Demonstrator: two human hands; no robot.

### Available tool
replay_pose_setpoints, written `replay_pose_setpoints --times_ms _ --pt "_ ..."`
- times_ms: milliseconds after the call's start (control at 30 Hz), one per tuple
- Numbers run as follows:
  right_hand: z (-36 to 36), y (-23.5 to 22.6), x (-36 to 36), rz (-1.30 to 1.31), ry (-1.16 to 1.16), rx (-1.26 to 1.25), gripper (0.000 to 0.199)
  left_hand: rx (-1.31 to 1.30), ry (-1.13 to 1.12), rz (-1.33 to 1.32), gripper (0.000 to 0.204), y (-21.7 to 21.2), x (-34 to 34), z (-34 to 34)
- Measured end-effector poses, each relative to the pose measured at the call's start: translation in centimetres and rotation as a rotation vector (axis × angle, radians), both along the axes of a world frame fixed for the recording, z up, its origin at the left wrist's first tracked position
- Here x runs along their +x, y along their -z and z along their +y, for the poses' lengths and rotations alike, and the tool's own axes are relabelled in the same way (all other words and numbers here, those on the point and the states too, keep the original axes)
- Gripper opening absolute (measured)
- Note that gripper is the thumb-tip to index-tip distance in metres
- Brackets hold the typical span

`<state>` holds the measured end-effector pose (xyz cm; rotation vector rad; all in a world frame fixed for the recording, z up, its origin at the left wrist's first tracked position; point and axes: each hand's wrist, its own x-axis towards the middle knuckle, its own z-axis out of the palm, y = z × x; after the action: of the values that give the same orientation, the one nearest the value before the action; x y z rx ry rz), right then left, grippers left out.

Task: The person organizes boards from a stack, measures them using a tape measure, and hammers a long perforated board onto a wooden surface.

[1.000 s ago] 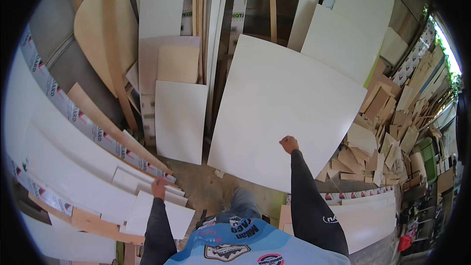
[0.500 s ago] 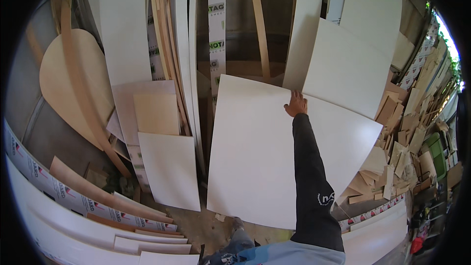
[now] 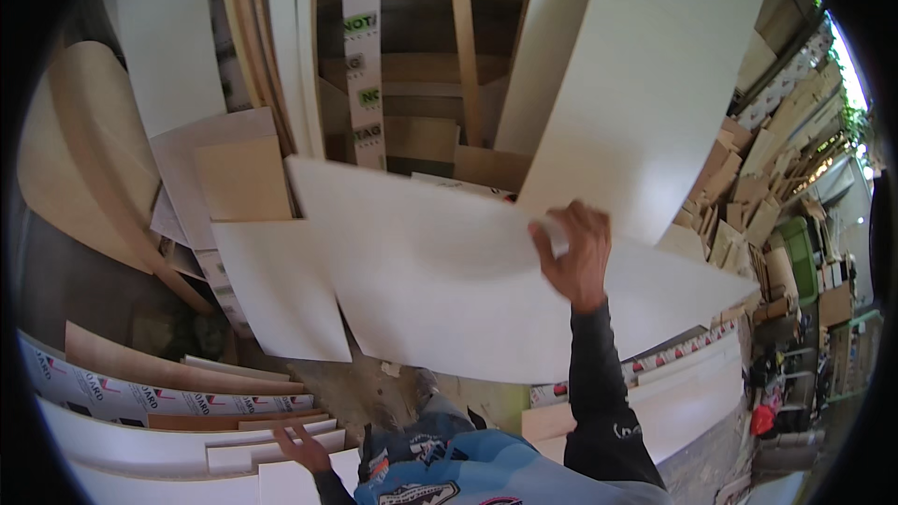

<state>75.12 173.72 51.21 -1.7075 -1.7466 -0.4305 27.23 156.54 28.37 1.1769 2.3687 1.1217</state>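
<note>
A large white board (image 3: 440, 271) leans in front of me, tipped toward me. My right hand (image 3: 572, 252) grips its upper edge, arm stretched up in a dark sleeve. Behind it a second big white panel (image 3: 636, 93) stands against the stack. My left hand (image 3: 301, 449) hangs low at the bottom, fingers spread, holding nothing, just above white boards lying at the lower left.
A smaller white panel (image 3: 285, 290) and tan plywood pieces (image 3: 238, 173) lean on the left. Upright planks and strips (image 3: 281, 37) stand at the back. Offcut piles (image 3: 739, 196) fill the right. Flat white boards with printed edge tape (image 3: 140, 393) lie lower left.
My right hand went from the board's lower right up to its top edge and took hold; the board now tilts toward me. My view swung upward. The left hand stayed low.
</note>
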Motion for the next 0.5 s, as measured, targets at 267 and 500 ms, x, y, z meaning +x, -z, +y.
replay_pose_setpoints --times_ms 267,500 --pt "-17.6 -9.5 -7.1 0.172 -0.449 -0.697 0.057 0.971 0.728 0.180 0.032 -24.1 10.6 12.2" --pt "-20.0 -13.9 -3.2 0.284 -0.613 -1.098 0.058 0.613 0.975 0.366 0.031 -24.7 10.0 7.9"
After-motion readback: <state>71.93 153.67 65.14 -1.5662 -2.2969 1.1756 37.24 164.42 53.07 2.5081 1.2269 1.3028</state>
